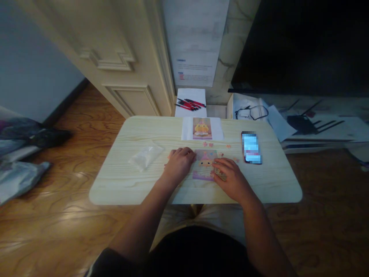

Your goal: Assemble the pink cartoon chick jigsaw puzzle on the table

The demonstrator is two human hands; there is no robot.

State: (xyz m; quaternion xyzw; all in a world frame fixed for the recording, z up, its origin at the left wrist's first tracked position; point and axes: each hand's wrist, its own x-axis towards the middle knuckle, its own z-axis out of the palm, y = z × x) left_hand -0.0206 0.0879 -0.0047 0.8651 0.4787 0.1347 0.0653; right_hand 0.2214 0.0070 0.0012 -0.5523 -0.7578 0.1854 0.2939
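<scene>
A small jigsaw puzzle (205,163) with a yellow chick picture lies on the pale wooden table (129,184), between my hands. My left hand (179,161) rests at its left edge, fingers curled down onto the table. My right hand (229,175) lies over its right side, fingers bent and pressing on the pieces. Several loose pink pieces (208,144) lie scattered just beyond the puzzle. A reference picture (202,128) of the same chick lies on white paper at the table's far edge.
A phone (251,147) lies face up to the right of the puzzle. A clear plastic bag (145,157) lies to the left. Beyond the table are red and black pens (190,104) on paper, cables (250,112) and papers. Bags lie on the floor at left.
</scene>
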